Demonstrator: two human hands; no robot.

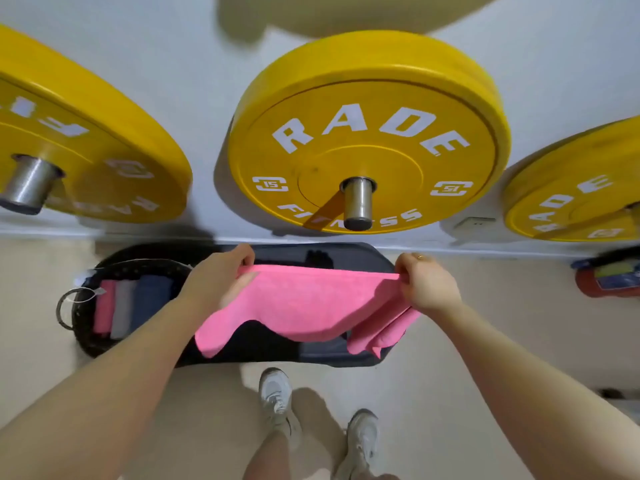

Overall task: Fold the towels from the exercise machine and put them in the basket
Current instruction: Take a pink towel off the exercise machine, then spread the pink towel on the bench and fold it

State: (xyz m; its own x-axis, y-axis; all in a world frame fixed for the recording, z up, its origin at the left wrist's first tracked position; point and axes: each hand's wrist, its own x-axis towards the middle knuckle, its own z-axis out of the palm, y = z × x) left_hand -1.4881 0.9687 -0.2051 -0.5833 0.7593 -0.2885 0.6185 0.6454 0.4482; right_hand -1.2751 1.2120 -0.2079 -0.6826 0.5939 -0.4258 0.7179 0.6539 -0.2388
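Observation:
A pink towel (308, 303) hangs spread in the air between my hands, above a dark flat platform (346, 252) on the floor. My left hand (225, 271) pinches its upper left corner. My right hand (427, 282) pinches the upper right corner, where the cloth bunches and droops in folds. To the left stands a dark woven basket (83, 341) with a metal ring handle. Inside it lie folded towels: a pink one (105, 310), a grey one (123, 313) and a blue one (152, 296).
Yellow weight plates hang on steel pegs on the wall: one straight ahead (367, 140), one at left (79, 133), one at right (581, 188). A red cylinder (606, 282) lies on the floor at far right. My white shoes (277, 396) stand on pale floor below the platform.

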